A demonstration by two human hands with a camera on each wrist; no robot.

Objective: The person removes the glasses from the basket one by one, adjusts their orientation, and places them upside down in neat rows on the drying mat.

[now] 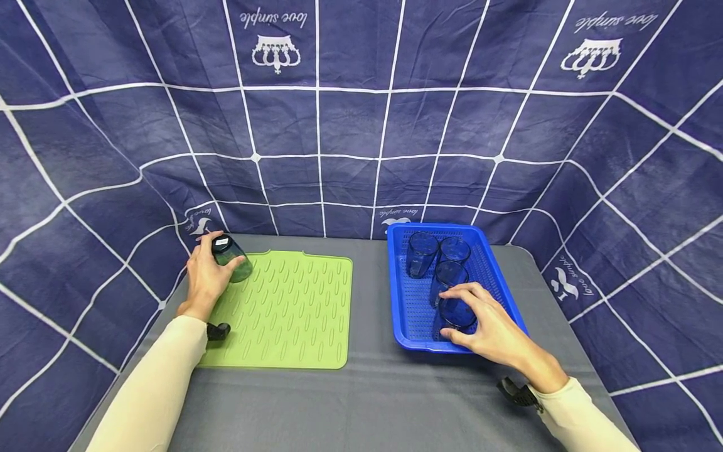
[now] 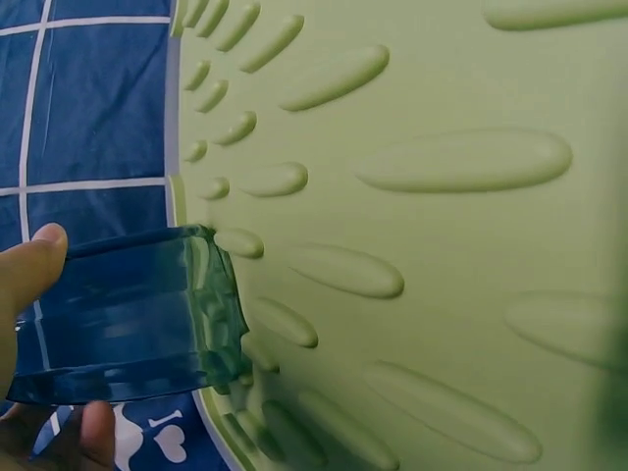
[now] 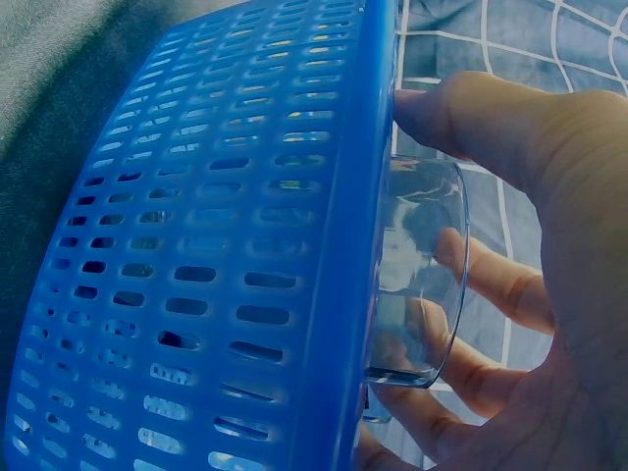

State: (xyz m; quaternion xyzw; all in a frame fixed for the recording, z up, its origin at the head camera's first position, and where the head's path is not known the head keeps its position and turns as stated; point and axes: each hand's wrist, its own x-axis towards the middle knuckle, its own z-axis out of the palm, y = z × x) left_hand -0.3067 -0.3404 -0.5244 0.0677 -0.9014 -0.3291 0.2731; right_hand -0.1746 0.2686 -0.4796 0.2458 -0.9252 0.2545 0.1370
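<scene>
At the far left corner of the green drying mat (image 1: pixel 290 314), my left hand (image 1: pixel 208 273) grips a blue-tinted drinking glass (image 1: pixel 226 251) between thumb and fingers. The glass is upside down, a small white label on its upturned base; its lower end meets the mat's edge in the left wrist view. On the right, my right hand (image 1: pixel 488 323) is spread around the rim of the nearest glass (image 1: pixel 456 312) in the blue plastic basket (image 1: pixel 399 301). In the right wrist view, the thumb appears apart from that glass (image 3: pixel 417 265), while fingertips lie along its far side.
Several more glasses (image 1: pixel 422 251) stand in the basket behind the right hand. Grey cloth (image 1: pixel 373 402) covers the table between mat and basket. A blue curtain with white grid lines (image 1: pixel 356 125) hangs along the back and sides.
</scene>
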